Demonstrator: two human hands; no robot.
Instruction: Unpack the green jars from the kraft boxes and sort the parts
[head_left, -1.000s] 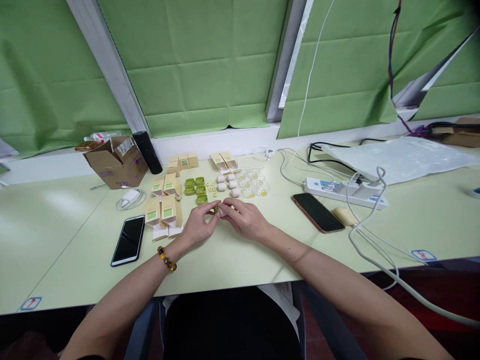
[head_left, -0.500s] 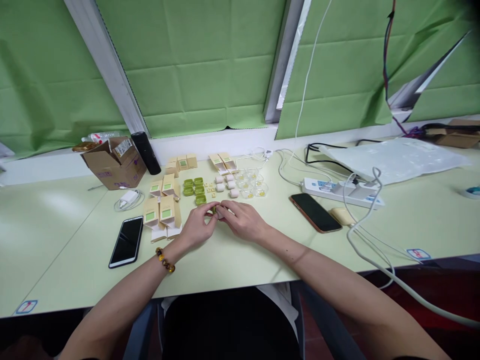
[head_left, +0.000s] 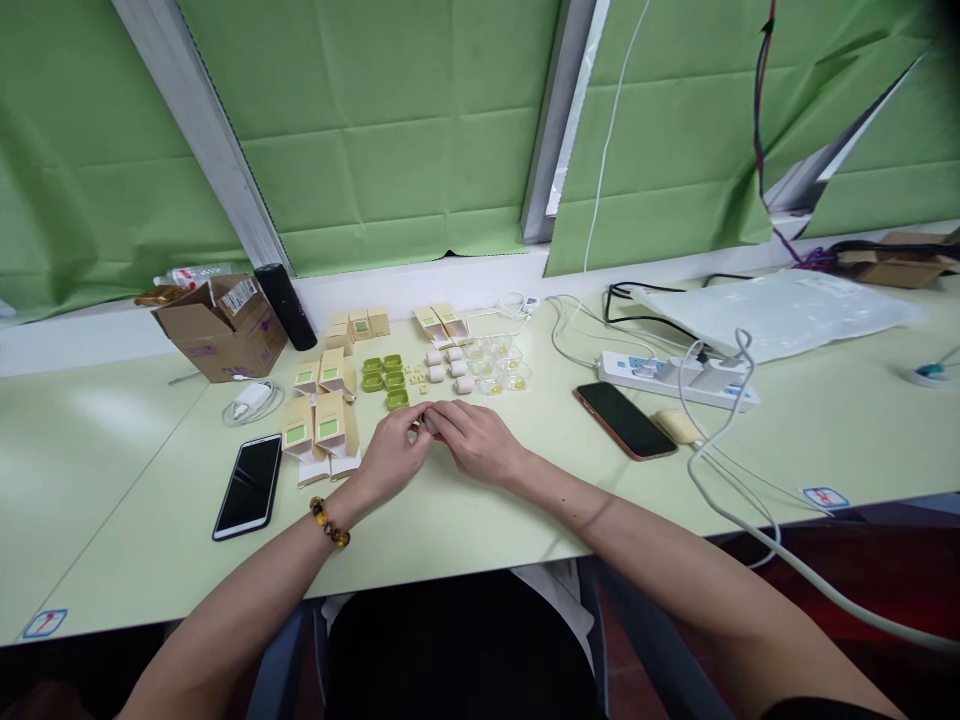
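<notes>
My left hand (head_left: 391,452) and my right hand (head_left: 476,440) meet above the front of the table, fingertips pinched together. Between them is a small pale pink and green piece (head_left: 430,424), mostly covered by my fingers. Just beyond lie several green square trays (head_left: 396,399), tiny yellowish pieces (head_left: 418,380) and short pale pink cylinders (head_left: 464,384). To their right are several clear round cups (head_left: 516,377) with yellow inside. Left of my left hand stand open small cardboard boxes (head_left: 330,428) with green labels.
A black phone (head_left: 249,486) lies at the left, another phone (head_left: 625,420) at the right. Beside that are a beige case (head_left: 676,427) and a white power strip (head_left: 679,380) with cables. A cardboard carton (head_left: 225,335) and black cylinder (head_left: 286,307) stand at the back left.
The view has shifted slightly, so the table things appear a little further left. Both hands stay together around the small piece, and less of its green part shows.
</notes>
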